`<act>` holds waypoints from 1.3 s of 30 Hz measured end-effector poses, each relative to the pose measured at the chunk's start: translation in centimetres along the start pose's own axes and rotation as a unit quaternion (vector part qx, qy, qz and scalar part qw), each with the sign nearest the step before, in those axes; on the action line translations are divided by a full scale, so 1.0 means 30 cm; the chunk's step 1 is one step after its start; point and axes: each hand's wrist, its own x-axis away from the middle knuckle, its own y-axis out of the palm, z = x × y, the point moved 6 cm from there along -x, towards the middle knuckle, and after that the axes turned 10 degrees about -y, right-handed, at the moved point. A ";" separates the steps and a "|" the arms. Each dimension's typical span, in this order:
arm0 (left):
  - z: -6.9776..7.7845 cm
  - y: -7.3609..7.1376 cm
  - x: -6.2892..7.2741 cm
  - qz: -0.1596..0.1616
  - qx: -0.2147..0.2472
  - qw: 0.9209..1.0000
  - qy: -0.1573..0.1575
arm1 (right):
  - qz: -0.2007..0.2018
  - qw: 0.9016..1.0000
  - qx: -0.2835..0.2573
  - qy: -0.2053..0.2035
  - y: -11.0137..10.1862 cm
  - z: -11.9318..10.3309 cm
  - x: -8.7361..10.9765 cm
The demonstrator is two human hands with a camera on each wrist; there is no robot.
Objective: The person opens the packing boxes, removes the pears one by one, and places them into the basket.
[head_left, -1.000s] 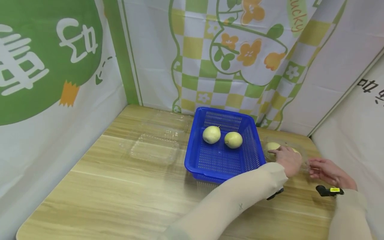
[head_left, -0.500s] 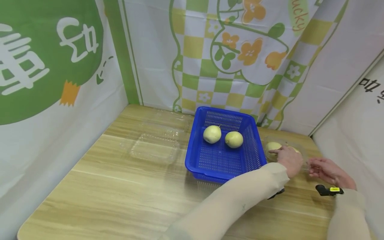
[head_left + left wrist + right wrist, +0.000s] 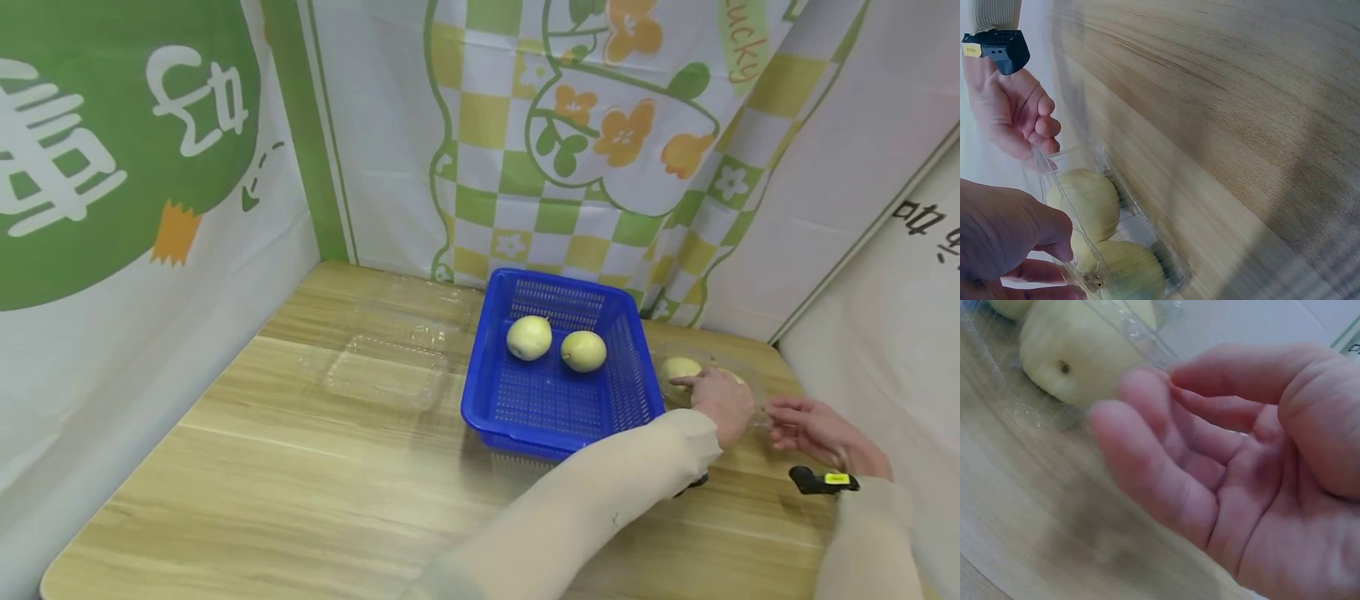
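A clear plastic clamshell box (image 3: 753,375) with pale yellow pears inside lies right of the blue basket. Two pears, a nearer pear (image 3: 1134,272) and a farther pear (image 3: 1088,201), show through its lid in the left wrist view. My left hand (image 3: 723,404) lies over the box, fingers extended and touching the lid. At the box's right end, my right hand (image 3: 821,429) pinches the rim between thumb and fingertip; its other fingers (image 3: 1147,469) are loosely bent. The left forearm hides part of the basket's near right corner.
The blue plastic basket (image 3: 480,392) stands mid-table, holding a left pear (image 3: 529,337) and a right pear (image 3: 583,351). Left of it, an open clear clamshell box (image 3: 386,371) lies on the wooden table (image 3: 262,500). Printed curtains line the back and sides.
Both hands stay at the box on the right, with barely any movement. The basket and its pears stay in place; the head view shifts very slightly.
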 end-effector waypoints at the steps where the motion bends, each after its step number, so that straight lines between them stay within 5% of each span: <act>1: 0.002 0.002 0.000 0.000 -0.004 1.000 0.002 | -0.006 1.000 -0.001 0.003 0.003 0.003 0.004; 16: 0.014 -0.010 0.000 -0.003 0.013 1.000 0.010 | -0.119 0.986 -0.117 -0.025 0.013 0.030 0.001; 28: 0.022 -0.013 -0.008 -0.007 0.005 1.000 0.019 | -0.187 0.959 -0.205 -0.061 0.029 0.041 0.002; 39: 0.030 -0.015 -0.002 0.016 -0.005 0.999 0.043 | -0.129 0.980 -0.141 -0.050 0.025 0.044 -0.009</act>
